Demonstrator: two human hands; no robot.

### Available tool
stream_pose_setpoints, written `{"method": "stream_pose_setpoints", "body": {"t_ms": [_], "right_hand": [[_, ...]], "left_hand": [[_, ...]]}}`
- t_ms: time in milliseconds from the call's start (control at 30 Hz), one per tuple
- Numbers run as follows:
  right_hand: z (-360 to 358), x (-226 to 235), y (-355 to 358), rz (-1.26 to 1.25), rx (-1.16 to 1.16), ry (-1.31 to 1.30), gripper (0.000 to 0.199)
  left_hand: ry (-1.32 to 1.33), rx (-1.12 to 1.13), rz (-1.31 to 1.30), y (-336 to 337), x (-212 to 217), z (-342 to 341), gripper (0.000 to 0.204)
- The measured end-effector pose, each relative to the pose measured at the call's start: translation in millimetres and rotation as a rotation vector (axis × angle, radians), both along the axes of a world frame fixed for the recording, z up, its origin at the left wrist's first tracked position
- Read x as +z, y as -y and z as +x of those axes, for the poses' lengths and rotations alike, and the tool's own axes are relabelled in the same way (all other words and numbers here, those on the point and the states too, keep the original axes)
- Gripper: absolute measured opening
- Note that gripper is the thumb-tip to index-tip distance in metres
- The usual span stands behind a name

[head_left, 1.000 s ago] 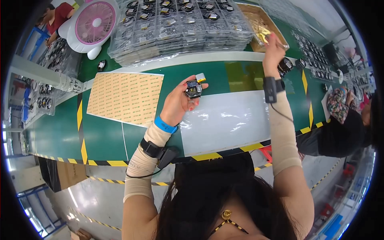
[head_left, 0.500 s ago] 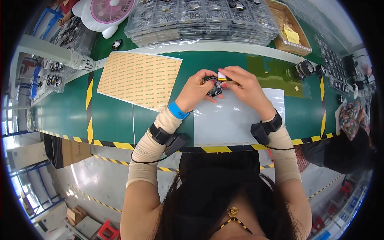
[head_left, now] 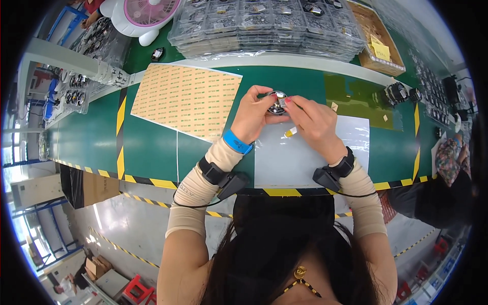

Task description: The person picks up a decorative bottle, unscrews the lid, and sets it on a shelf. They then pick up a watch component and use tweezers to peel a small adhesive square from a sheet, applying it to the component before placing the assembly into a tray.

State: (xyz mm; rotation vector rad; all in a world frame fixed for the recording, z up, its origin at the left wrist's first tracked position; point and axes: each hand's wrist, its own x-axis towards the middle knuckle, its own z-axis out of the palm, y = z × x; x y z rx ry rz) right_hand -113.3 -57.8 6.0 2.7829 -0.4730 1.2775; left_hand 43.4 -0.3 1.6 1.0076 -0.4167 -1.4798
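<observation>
L hand [head_left: 252, 113] gripped small round metal part [head_left: 277, 100] above the worktop [head_left: 152, 147]; R hand [head_left: 311, 122] pinched a small sticker onto it. Sticking step, prob.; next needs firm, aligned press-down.

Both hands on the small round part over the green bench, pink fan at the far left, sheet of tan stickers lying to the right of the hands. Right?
Not quite. The head view shows the sheet of tan stickers to the left of the hands, not the right. The rest stands: left hand and right hand both hold the small round part over the green bench, pink fan far left.
</observation>
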Motion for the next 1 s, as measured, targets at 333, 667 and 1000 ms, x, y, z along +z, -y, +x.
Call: {"method": "stream_pose_setpoints", "body": {"t_ms": [333, 667, 1000], "right_hand": [[7.4, -4.8, 0.2, 0.058, 0.047, 0.067, 0.021], [3.2, 19.2, -0.7, 1.231, -0.005, 0.297, 0.019], [-14.3, 12.5, 7.3, 1.271, -0.007, 0.104, 0.018]], "left_hand": [[0.123, 0.041, -0.088, -5.7, 7.6, -7.2, 0.022], [0.133, -0.148, -0.275, -7.1, 1.2, -2.5, 0.024], [0.016, -0.258, -0.306, -6.2, -6.2, -6.9, 0.034]]}}
